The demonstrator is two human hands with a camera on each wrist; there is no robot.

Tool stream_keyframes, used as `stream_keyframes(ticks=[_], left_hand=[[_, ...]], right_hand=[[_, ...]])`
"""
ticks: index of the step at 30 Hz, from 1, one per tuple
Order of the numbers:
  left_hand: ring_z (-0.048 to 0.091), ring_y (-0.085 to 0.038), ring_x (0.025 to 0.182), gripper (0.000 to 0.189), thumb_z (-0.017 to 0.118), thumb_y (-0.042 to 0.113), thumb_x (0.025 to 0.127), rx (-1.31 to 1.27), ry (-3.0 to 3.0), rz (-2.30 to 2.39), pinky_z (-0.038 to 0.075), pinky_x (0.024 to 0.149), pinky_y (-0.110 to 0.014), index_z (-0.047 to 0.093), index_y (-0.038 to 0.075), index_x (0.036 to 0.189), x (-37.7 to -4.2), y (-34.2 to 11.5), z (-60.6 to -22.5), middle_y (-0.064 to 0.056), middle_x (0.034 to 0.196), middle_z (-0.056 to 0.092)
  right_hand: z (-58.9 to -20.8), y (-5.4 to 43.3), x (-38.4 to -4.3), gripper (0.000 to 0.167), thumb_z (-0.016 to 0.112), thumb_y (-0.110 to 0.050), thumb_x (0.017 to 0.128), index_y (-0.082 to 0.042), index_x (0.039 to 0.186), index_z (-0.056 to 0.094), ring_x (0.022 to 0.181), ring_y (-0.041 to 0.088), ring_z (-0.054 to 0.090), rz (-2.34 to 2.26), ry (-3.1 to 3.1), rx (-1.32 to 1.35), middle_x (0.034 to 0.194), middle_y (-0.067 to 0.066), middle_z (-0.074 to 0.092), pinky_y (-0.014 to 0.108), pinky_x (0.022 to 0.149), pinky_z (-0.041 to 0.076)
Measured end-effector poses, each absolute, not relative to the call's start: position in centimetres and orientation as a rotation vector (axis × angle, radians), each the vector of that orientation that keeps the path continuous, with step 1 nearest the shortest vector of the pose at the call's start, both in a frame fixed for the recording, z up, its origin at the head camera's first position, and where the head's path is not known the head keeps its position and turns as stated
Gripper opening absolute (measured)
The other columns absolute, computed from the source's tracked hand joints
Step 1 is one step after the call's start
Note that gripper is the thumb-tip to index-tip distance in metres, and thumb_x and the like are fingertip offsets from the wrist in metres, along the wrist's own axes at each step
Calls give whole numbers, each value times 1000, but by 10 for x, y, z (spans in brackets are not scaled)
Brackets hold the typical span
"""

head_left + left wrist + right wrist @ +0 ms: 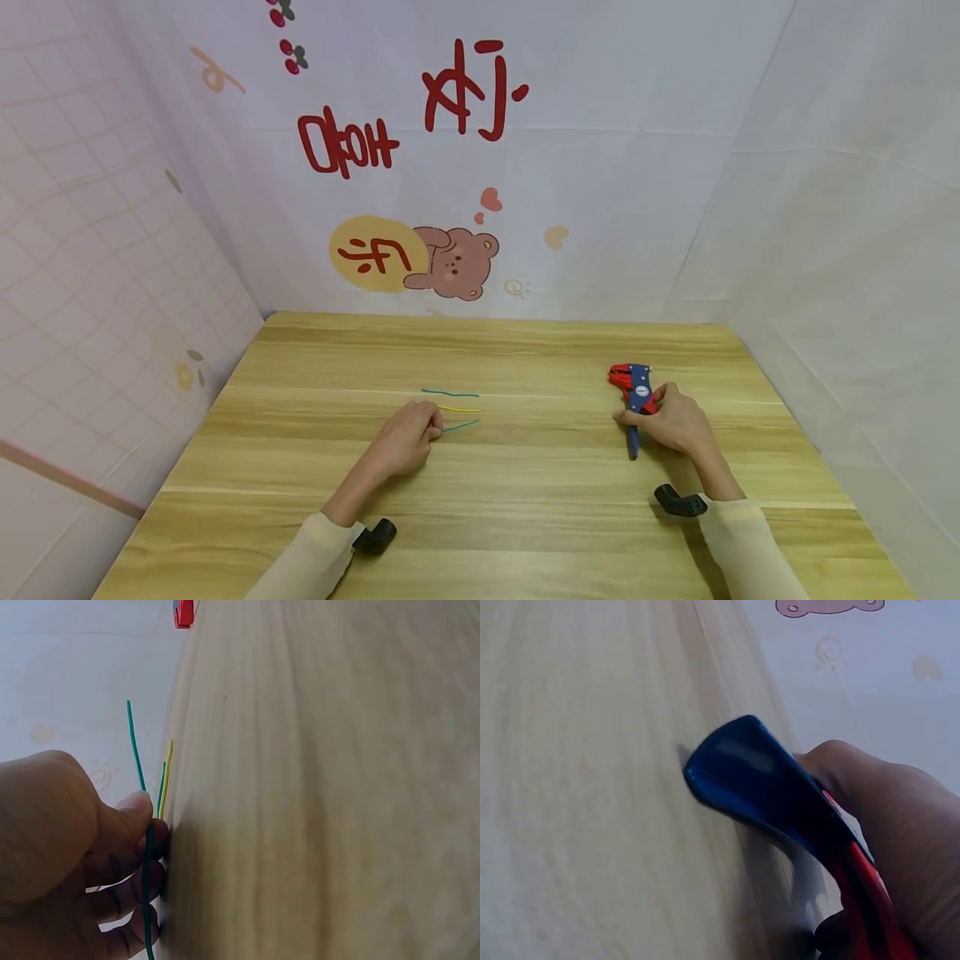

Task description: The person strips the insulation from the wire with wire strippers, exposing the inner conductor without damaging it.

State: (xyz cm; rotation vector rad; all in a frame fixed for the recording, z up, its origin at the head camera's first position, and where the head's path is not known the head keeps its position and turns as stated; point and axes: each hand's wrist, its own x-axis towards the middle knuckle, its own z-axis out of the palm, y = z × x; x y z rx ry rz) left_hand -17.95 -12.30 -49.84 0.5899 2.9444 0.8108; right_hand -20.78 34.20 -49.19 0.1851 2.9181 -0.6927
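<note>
Left hand (408, 437) pinches green wire (148, 862), head view hiding part; right hand (681, 422) grips stripper (641, 392).

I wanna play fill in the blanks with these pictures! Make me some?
1. The left hand pinches a wire coloured ____.
2. The right hand holds a tool coloured red and ____.
3. In the head view, the middle wire is ____.
4. The cartoon animal on the wall is a ____.

Missing words: green; blue; yellow; bear.
</note>
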Motion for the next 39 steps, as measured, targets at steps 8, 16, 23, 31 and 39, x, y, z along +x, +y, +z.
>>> stream_keyframes(ticks=[8, 16, 23, 31, 39], left_hand=[[43, -12, 76, 17, 64, 4, 99, 574, 2924, 857, 37, 67, -27, 59, 17, 89, -179, -123, -497, 8, 80, 54], [45, -12, 77, 17, 61, 1, 99, 589, 2928, 874, 39, 69, -28, 58, 16, 90, -178, -125, -493, 7, 80, 53], [49, -11, 77, 15, 58, -2, 100, 624, 2866, 986, 44, 71, -27, 60, 12, 96, -178, -125, -493, 3, 85, 57], [52, -8, 76, 4, 62, 9, 101, 628, 2862, 1043, 45, 70, -26, 66, 10, 102, -177, -125, -496, 4, 86, 60], [50, -7, 72, 5, 66, 14, 100, 625, 2902, 1066, 44, 66, -24, 69, 11, 97, -176, -121, -493, 5, 85, 60]], right_hand=[[-492, 343, -208, 68, 74, -70, 80, -5, 97, 66, 67, 20, 51, -710, 2917, 123, 76, 4, 58, 30, 57, 36], [-494, 343, -206, 53, 83, -55, 79, -7, 96, 68, 62, 14, 36, -967, 2844, 121, 68, -4, 43, 27, 54, 26], [-494, 343, -204, 43, 88, -44, 78, -6, 89, 72, 62, 11, 35, -1189, 2749, 144, 63, -9, 44, 26, 53, 26], [-493, 344, -201, 48, 85, -38, 83, -6, 117, 76, 97, -3, 59, -1326, 2671, 51, 111, 3, 79, 18, 81, 43], [-499, 347, -198, 46, 78, -29, 92, 0, 125, 68, 103, 12, 75, -1559, 2481, -103, 119, 15, 75, 17, 92, 50]])
